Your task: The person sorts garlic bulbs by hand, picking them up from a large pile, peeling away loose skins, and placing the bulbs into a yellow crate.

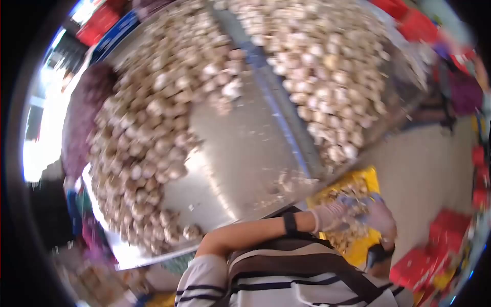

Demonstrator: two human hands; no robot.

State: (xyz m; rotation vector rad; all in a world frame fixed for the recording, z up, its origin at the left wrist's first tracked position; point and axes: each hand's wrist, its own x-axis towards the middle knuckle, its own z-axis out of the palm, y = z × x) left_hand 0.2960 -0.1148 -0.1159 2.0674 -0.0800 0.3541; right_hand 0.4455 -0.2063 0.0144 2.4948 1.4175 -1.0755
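Note:
Both my hands are gloved and close together over a yellow container (372, 180) that holds garlic scraps, just past the table's near edge. My left hand (333, 214) reaches in from the left, a black band on its wrist. My right hand (377, 217) is beside it on the right. Blur hides the fingers of both, and whatever lies between them cannot be made out. Garlic bulbs (148, 117) are heaped on the left part of the metal table (230, 148). More garlic bulbs (327, 77) lie beyond a metal divider (279, 110).
A purple mesh sack (87, 117) leans at the table's left side. Red crates (432, 250) stand on the floor at the lower right. Dark purple bags (463, 92) are at the far right. Loose peel is scattered near the divider's near end.

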